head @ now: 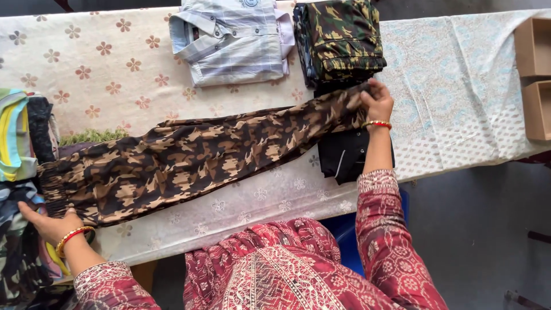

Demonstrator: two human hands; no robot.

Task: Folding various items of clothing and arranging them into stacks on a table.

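Left hand (50, 225) and right hand (376, 102) spread wide apart, fingers pinching.

Matt woven cloth on the camouflage trousers (195, 158), soft and slightly creased. Table cover (109, 63) is smooth printed cotton, the folded shirt (232, 43) crisp, boxes (536, 74) plain cardboard
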